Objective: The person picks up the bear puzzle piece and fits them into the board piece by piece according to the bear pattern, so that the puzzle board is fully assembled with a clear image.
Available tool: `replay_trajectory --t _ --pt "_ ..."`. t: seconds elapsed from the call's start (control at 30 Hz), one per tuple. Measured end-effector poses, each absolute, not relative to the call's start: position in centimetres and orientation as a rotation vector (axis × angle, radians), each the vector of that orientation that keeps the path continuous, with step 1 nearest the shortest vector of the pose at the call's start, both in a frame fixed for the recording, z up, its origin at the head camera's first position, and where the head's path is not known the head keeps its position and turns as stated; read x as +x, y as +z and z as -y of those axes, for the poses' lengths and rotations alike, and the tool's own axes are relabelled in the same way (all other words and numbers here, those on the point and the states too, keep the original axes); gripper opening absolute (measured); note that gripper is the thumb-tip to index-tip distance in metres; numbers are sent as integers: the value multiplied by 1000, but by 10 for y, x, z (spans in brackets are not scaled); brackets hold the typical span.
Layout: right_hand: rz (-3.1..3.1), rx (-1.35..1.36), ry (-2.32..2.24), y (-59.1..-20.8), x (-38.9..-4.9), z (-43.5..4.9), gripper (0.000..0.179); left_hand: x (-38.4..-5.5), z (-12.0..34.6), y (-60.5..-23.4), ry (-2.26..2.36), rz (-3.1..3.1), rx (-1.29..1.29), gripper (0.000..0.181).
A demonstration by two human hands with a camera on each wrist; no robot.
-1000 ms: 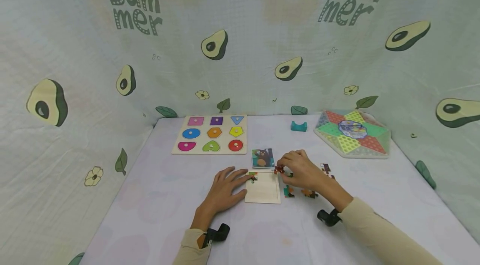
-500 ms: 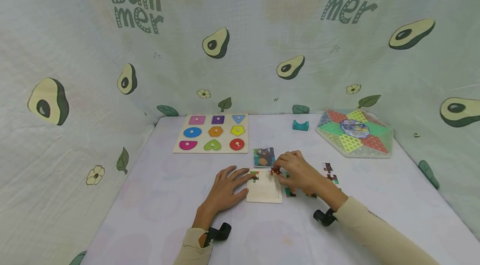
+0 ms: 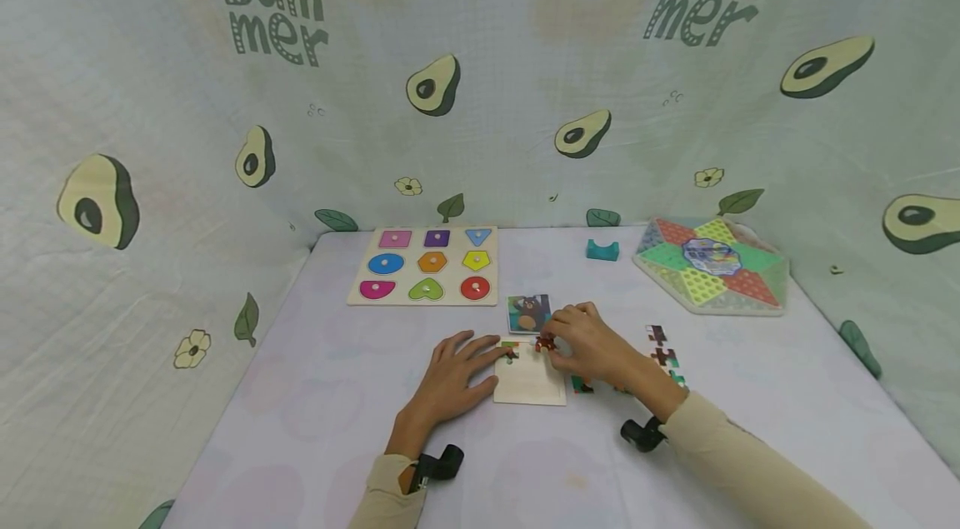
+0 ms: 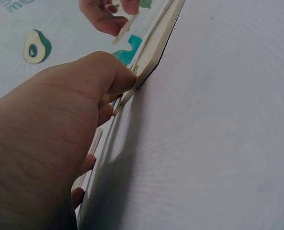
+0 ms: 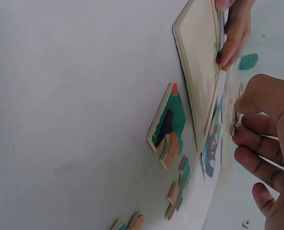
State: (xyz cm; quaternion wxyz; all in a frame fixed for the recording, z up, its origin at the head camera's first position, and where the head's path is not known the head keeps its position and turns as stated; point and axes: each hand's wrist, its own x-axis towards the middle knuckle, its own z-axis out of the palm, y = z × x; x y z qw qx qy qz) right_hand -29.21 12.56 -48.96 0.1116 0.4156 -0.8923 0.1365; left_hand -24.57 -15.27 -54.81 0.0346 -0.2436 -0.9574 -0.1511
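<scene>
Pale wood tray (image 3: 529,386) lies on the worktop (image 3: 300,429); the left hand (image 3: 453,375), fingers spread, touches its corner piece (image 3: 509,344), we judge to steady both; the right hand's (image 3: 591,343) fingers pinch a red-brown piece (image 3: 544,343) over the tray's far edge; loose pieces (image 5: 176,115) lie close by, presumably for reach.

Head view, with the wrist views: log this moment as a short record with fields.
Left hand: touches the tray, index finger at the corner piece
Right hand: pinches a brown piece above the tray's far right part
Tray contents: corner piece, far left
Beyond tray: bear picture
Right of tray: loose pieces
Table's far left: shape board, nine shapes
Table's far right: hexagonal board, teal block left of it
</scene>
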Motion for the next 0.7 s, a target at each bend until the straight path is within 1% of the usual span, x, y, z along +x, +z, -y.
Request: replay_trajectory --t 0.47,0.7 --pt "2648 1225 383 -495 -294 -116 27 -246 153 -547 -458 2947 -752 51" --pt "2650 1237 392 -496 -294 -113 25 -246 153 -546 -462 2958 -752 51"
